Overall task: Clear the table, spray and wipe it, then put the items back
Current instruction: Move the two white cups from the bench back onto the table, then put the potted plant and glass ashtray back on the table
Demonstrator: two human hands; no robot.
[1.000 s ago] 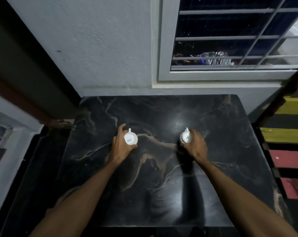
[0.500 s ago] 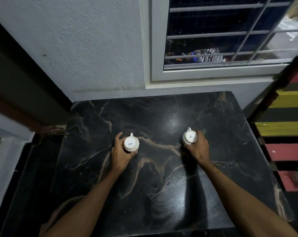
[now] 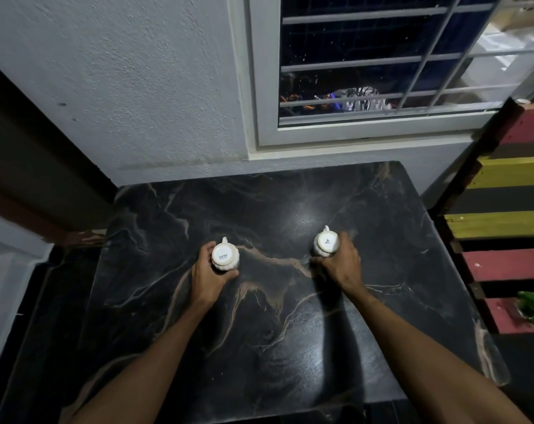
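Compared with half a second ago, little is changing: both hands are still gripping their cups at the same spots on the marble veins, and only the view is drifting slightly, so the table (image 3: 259,347) is sitting a touch further right in the picture.

The left hand (image 3: 209,278) is wrapping its fingers and thumb around the left cup (image 3: 225,254), a white ribbed cup turned mouth-down near the middle of the table, left of centre, with its handle pointing to the far side. The right hand (image 3: 340,266) is grasping the right cup (image 3: 326,243) in the same way, from the near right side, with that cup also inverted and its handle pointing far. The two cups are standing well apart, a pale vein in the black marble running between them. Whether either rim is lifting off the surface cannot be told.

The upturned base of the left cup is showing dark printed letters that seem to read "SISTA". The base of the right cup is carrying a small dark mark, too small to read.
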